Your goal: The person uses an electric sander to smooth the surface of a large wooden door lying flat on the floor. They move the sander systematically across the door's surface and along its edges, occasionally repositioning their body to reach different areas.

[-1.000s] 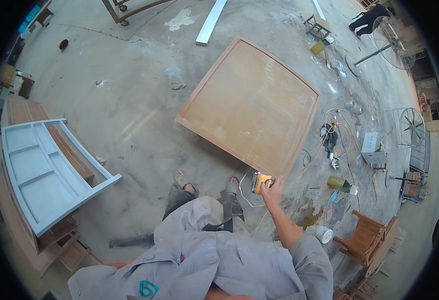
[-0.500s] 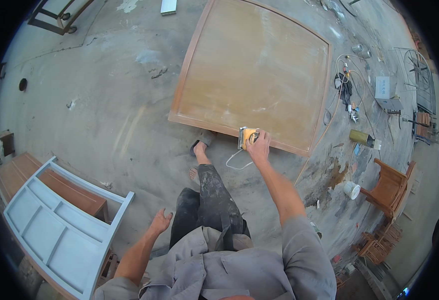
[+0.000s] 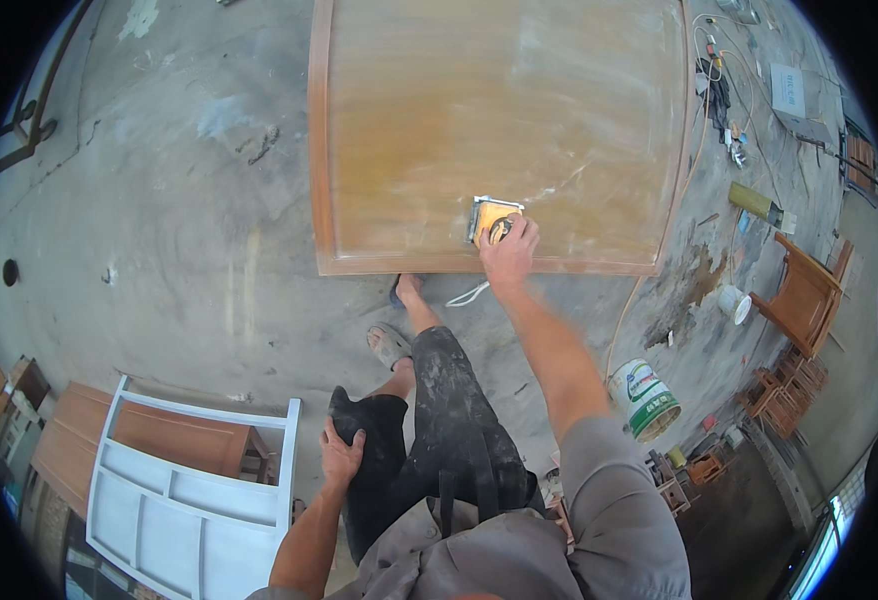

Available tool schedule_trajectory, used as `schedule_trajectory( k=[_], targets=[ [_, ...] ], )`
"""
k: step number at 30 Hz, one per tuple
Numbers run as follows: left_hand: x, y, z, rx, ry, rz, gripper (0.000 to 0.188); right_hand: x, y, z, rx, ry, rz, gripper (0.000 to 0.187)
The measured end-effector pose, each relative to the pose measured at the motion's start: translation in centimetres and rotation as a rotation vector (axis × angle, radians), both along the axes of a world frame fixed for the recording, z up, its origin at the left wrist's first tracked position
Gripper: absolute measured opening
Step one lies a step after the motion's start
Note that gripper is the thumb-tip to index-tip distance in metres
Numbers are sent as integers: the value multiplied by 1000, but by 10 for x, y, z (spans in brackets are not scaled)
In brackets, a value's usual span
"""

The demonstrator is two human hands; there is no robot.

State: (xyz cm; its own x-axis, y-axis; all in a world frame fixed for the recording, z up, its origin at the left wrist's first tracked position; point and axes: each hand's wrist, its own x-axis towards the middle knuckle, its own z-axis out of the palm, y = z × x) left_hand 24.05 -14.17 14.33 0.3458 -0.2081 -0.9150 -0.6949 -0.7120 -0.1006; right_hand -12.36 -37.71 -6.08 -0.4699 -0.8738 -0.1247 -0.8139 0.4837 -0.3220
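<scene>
A yellow power sander (image 3: 486, 222) lies on the face of a large framed wooden panel (image 3: 429, 130), close to the panel's near edge. My right hand (image 3: 510, 255) is closed over the sander's top, its arm stretched forward. Below the panel's near edge shows a loop of white cord (image 3: 467, 294). My left hand (image 3: 342, 455) rests on my left knee, thumb apart from the fingers, holding nothing. The dark trousers (image 3: 449, 390) under it are spotted with pale dust. One of my feet reaches under the panel's edge.
On the left, a pale blue-white framed panel (image 3: 289, 450) leans over brown wooden panels (image 3: 69, 440). To the right are a green-and-white bucket (image 3: 643, 398), a white pot (image 3: 733, 304), a wooden chair (image 3: 797, 298) and an orange hose (image 3: 623, 330). A cardboard box (image 3: 797, 100) stands farther off.
My right hand and the sander have moved from the panel's near edge inward onto its face. My left hand has come down onto my knee. The view has shifted, and the panel appears larger.
</scene>
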Motion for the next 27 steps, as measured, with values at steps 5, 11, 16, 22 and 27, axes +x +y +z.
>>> schedule_trajectory(
  k=[5,11,16,22,27],
  targets=[
    [14,-59,-8,15,-128,-176,71,60,5,-5,-11,-23,-3,59],
    [65,-92,-34,-95,-175,-415,58,2,16,-2,-20,53,-43,59],
    [112,-148,-42,-105,-116,-630,43,7,10,4,-38,59,-70,59],
    [142,-160,-44,-107,-60,-640,43,123,4,1,4,35,-64,55],
    [158,-166,-46,-128,-38,-600,43,199,-7,2,-13,-3,-73,55]
  ],
)
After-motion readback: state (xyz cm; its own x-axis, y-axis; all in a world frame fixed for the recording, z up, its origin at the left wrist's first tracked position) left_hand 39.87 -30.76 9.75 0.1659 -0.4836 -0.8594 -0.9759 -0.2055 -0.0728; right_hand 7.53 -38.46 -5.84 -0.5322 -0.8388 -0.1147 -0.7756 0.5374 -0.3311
